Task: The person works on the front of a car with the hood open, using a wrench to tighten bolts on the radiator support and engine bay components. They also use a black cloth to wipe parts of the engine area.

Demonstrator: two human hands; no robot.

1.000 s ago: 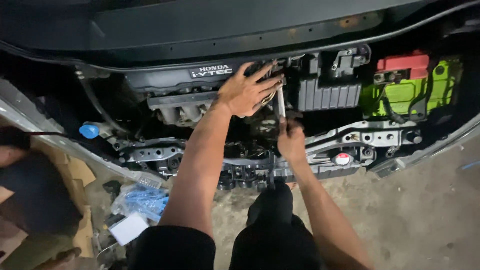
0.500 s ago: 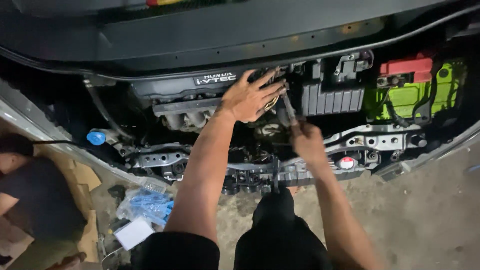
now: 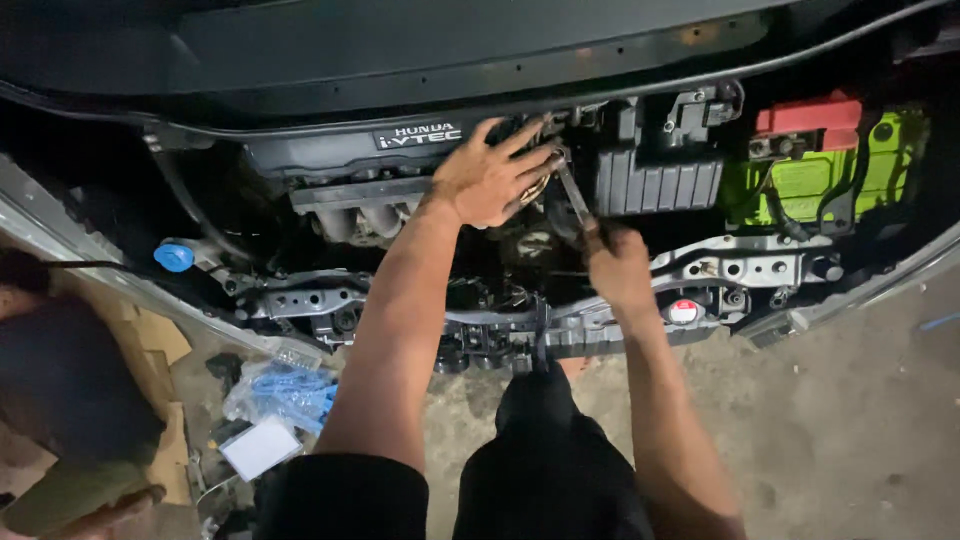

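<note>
I look down into an open car engine bay. My left hand (image 3: 490,180) lies spread on parts just right of the dark engine cover (image 3: 330,160), its fingertips at the top end of a slim metal wrench (image 3: 572,195). My right hand (image 3: 620,268) is closed around the wrench's lower handle, just above the silver front crossmember (image 3: 740,268). The wrench slants up and left into the gap between the engine and a black ribbed box (image 3: 655,182). Its working end is hidden among hoses and my fingers.
A green battery with a red terminal cover (image 3: 830,165) sits at the right. A blue cap (image 3: 173,257) and a red-and-white cap (image 3: 682,311) show low in the bay. Another person in dark clothes (image 3: 60,380) crouches at left on cardboard, near a blue plastic bag (image 3: 285,385) and a white box.
My right hand has shifted down and to the right with the wrench handle, swinging the tool. My left hand stays on the engine parts. The view has drifted slightly.
</note>
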